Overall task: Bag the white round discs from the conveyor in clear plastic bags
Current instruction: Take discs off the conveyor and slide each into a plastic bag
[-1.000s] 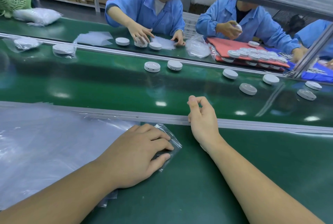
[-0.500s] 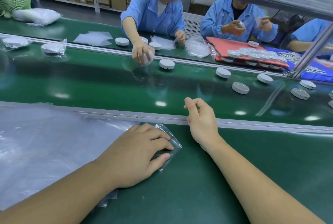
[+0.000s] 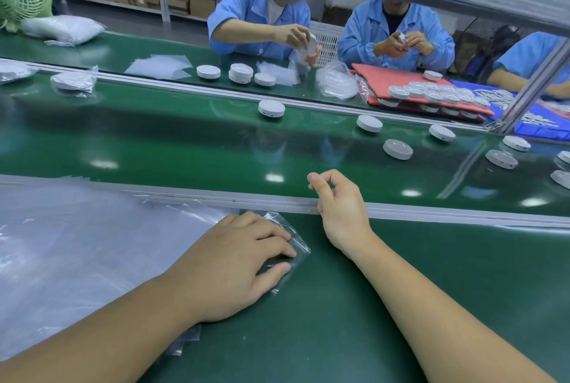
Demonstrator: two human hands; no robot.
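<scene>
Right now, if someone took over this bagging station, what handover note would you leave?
Left hand: flat, pressing a clear bag on the bench, at the edge of the bag stack.
Right hand: loosely curled at the belt rail, holding nothing.
Loose discs lie on the conveyor. The nearest disc is ahead and to the right of the right hand.
Done: this bag looks empty. A bagged disc sits far left on the belt.
Left: take a disc, open the bag, slip it in.
</scene>
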